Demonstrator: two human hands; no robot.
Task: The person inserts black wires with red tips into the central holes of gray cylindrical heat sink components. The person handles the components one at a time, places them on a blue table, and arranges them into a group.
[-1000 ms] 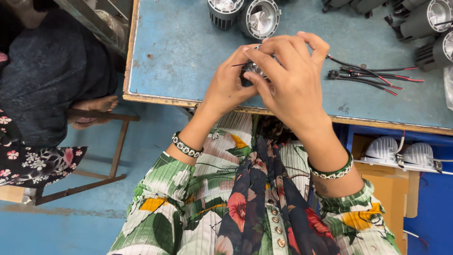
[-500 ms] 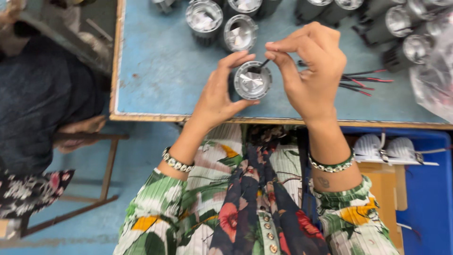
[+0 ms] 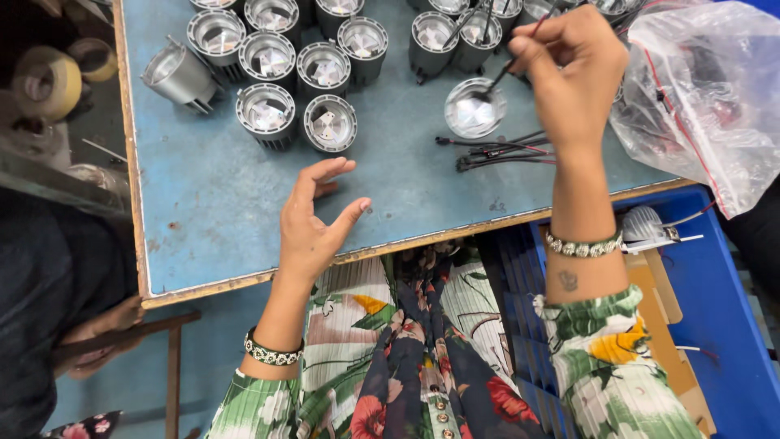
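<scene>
My right hand (image 3: 573, 73) pinches a thin dark wire that runs down into a round silver lamp housing (image 3: 474, 108) standing on the blue table (image 3: 211, 203). My left hand (image 3: 313, 219) hovers open over the table's front part, holding nothing, fingers spread. Just beyond it stands a cluster of several finned metal lamp housings (image 3: 292, 73). A bundle of black and red wires (image 3: 496, 152) lies right of the left hand, under my right wrist.
A clear plastic bag (image 3: 707, 97) of parts rests at the table's right end. A blue crate (image 3: 715, 325) with cardboard and a white lamp part (image 3: 646, 223) sits below right. Tape rolls (image 3: 49, 81) lie at left, near another person in dark clothes (image 3: 49, 309).
Both hands held the silver housing together before. Now it stands on the table, the left hand has let go and dropped back, and the right hand grips only the wire.
</scene>
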